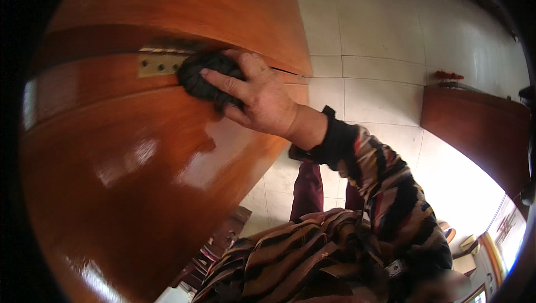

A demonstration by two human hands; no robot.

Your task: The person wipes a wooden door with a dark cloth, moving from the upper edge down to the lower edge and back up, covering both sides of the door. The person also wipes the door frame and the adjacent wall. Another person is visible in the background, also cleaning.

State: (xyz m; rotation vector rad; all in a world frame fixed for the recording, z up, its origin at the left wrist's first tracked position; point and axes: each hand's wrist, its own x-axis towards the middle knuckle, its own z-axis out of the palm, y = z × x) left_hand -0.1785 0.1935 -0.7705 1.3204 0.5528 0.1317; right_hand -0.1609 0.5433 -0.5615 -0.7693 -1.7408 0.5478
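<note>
My right hand (pixel 264 93) holds a wadded dark cloth (pixel 196 87), its fingers spread over the top. The wad rests against a glossy reddish-brown wooden door (pixel 125 144). It covers one end of a brass-coloured hinge plate (pixel 151 66), whose visible part has several dark screws or screw holes. Another varnished wooden surface (pixel 201 1) lies beyond the hinge, with a narrow dark gap along the joint. My left hand is out of view. Shiny patches of light show on the door below the cloth.
Pale floor tiles (pixel 381 97) stretch to the right of the wood. A dark reddish-brown wooden panel (pixel 473 131) stands at the right, with a small red item (pixel 448 75) near its top. Dark wooden furniture (pixel 236 221) shows partly below the door. My legs (pixel 309 190) are beneath my arm.
</note>
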